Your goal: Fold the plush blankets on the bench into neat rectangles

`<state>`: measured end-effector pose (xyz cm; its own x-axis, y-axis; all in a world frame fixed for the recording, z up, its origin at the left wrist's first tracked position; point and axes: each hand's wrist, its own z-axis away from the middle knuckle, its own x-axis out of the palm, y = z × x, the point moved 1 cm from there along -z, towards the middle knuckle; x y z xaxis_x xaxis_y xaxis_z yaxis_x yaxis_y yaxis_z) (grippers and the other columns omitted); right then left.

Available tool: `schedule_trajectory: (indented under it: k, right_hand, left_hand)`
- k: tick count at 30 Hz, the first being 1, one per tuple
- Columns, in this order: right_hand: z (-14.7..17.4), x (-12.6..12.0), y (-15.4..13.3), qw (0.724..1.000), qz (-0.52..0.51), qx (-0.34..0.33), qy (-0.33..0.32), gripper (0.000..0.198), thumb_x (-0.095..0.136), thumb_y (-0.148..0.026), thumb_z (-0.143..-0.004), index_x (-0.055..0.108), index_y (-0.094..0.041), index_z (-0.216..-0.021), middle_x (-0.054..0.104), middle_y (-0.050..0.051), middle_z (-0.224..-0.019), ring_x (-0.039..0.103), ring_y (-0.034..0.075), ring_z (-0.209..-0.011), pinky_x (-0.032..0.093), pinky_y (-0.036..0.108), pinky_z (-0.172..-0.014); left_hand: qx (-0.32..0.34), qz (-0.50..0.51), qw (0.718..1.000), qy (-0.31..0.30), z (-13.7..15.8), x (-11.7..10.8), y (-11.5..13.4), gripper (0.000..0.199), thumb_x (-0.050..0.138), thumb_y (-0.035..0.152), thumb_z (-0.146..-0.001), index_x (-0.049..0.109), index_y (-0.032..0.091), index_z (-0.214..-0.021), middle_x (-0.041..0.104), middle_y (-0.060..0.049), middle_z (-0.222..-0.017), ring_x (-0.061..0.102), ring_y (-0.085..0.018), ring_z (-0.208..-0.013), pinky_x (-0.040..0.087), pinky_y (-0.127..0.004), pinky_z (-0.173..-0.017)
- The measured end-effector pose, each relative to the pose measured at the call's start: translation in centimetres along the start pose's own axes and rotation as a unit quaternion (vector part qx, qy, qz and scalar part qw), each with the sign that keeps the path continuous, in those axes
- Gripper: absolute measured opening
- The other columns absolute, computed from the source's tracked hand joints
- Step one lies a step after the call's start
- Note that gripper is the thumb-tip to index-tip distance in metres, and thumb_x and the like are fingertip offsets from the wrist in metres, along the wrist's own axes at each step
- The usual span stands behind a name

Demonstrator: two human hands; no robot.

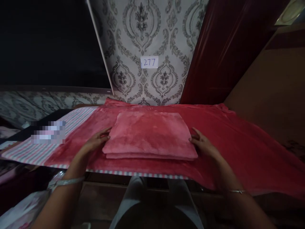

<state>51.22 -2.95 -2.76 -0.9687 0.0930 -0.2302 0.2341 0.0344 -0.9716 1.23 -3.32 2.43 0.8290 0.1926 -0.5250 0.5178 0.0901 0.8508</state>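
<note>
A pink plush blanket [152,133], folded into a thick rectangle, lies flat in front of me. Its folded layers show along the near edge. At its left side is my left hand [97,140], fingers spread and fingertips at the edge. My right hand [202,143] is at the opposite side, fingers likewise apart, with the fingertips against or very near the fabric. Neither hand grips the blanket. Beneath it spreads a larger red plush cloth [238,149].
A striped cloth [78,116] shows at the left, with a blurred-out item [48,132] on it. A dark screen [52,44] stands behind on the left. The patterned wall bears a paper marked 277 [149,62]. A dark red panel [228,47] rises at the right.
</note>
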Motion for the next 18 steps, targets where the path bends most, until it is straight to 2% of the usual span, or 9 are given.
schedule_trajectory:
  k: [2, 4, 6, 8, 10, 12, 15, 18]
  right_hand:
    - [-0.6, 0.7, -2.3, 0.989, 0.112, -0.083, 0.043, 0.086, 0.061, -0.052, -0.079, 0.033, -0.021, -0.154, 0.059, 0.015, -0.136, 0.06, 0.031, -0.118, 0.045, 0.053, -0.102]
    - [-1.3, 3.0, -5.4, 0.956, 0.224, -0.187, 0.024, 0.072, 0.052, -0.048, -0.088, 0.036, -0.024, -0.154, 0.052, 0.011, -0.146, 0.05, 0.03, -0.131, 0.037, 0.052, -0.111]
    - [-1.8, 6.5, -8.2, 0.911, 0.316, -0.263, -0.039, 0.061, 0.046, -0.041, -0.093, 0.04, -0.025, -0.152, 0.046, 0.007, -0.152, 0.038, 0.028, -0.141, 0.028, 0.049, -0.117]
    - [-2.0, 10.0, -9.7, 0.877, 0.381, -0.283, -0.082, 0.058, 0.043, -0.039, -0.097, 0.039, -0.025, -0.153, 0.037, 0.006, -0.158, 0.03, 0.028, -0.146, 0.023, 0.05, -0.119]
    - [-1.6, 12.7, -9.5, 0.856, 0.434, -0.263, -0.1, 0.058, 0.042, -0.044, -0.098, 0.038, -0.027, -0.154, 0.029, 0.006, -0.162, 0.023, 0.031, -0.149, 0.019, 0.056, -0.119]
    - [-0.9, 14.1, -8.1, 0.841, 0.475, -0.238, -0.107, 0.059, 0.043, -0.051, -0.099, 0.037, -0.031, -0.154, 0.023, 0.005, -0.164, 0.017, 0.034, -0.15, 0.014, 0.062, -0.118]
    - [0.3, 14.7, -5.7, 0.828, 0.499, -0.229, -0.112, 0.06, 0.041, -0.056, -0.099, 0.034, -0.035, -0.155, 0.018, 0.002, -0.166, 0.012, 0.033, -0.151, 0.01, 0.063, -0.118]
    - [0.6, 14.5, -4.8, 0.829, 0.498, -0.228, -0.11, 0.06, 0.04, -0.056, -0.099, 0.032, -0.036, -0.155, 0.017, 0.001, -0.166, 0.012, 0.032, -0.151, 0.009, 0.061, -0.118]
  left_hand:
    - [0.052, -0.088, 0.994, 0.038, -0.8, 0.2, 2.4, 0.067, 0.063, 0.041, -0.077, 0.057, 0.013, -0.138, 0.062, -0.016, -0.133, 0.066, -0.031, -0.109, 0.055, -0.042, -0.094]
    - [0.143, -0.184, 0.97, 0.063, -1.4, 1.8, 5.8, 0.063, 0.054, 0.037, -0.085, 0.052, 0.013, -0.142, 0.054, -0.015, -0.145, 0.057, -0.031, -0.126, 0.046, -0.044, -0.108]
    - [0.237, -0.268, 0.933, 0.025, -1.3, 4.8, 8.9, 0.061, 0.05, 0.037, -0.09, 0.046, 0.016, -0.147, 0.044, -0.012, -0.154, 0.039, -0.03, -0.143, 0.03, -0.047, -0.119]
    - [0.28, -0.342, 0.897, -0.02, -0.6, 8.2, 10.6, 0.063, 0.049, 0.043, -0.093, 0.039, 0.02, -0.151, 0.031, -0.01, -0.162, 0.021, -0.031, -0.151, 0.015, -0.054, -0.123]
    - [0.274, -0.391, 0.876, -0.061, 0.6, 11.1, 10.5, 0.067, 0.05, 0.049, -0.093, 0.036, 0.024, -0.154, 0.023, -0.009, -0.165, 0.012, -0.035, -0.153, 0.007, -0.061, -0.121]
    - [0.255, -0.414, 0.869, -0.087, 1.9, 13.0, 8.8, 0.069, 0.05, 0.053, -0.092, 0.034, 0.028, -0.154, 0.021, -0.009, -0.165, 0.009, -0.038, -0.153, 0.006, -0.066, -0.119]
    - [0.251, -0.419, 0.869, -0.076, 3.3, 14.1, 6.0, 0.068, 0.048, 0.054, -0.093, 0.033, 0.031, -0.155, 0.02, -0.008, -0.166, 0.007, -0.038, -0.153, 0.006, -0.068, -0.118]
    - [0.259, -0.419, 0.868, -0.056, 3.7, 14.2, 4.7, 0.066, 0.048, 0.053, -0.093, 0.034, 0.031, -0.154, 0.021, -0.007, -0.165, 0.008, -0.037, -0.153, 0.006, -0.067, -0.119]
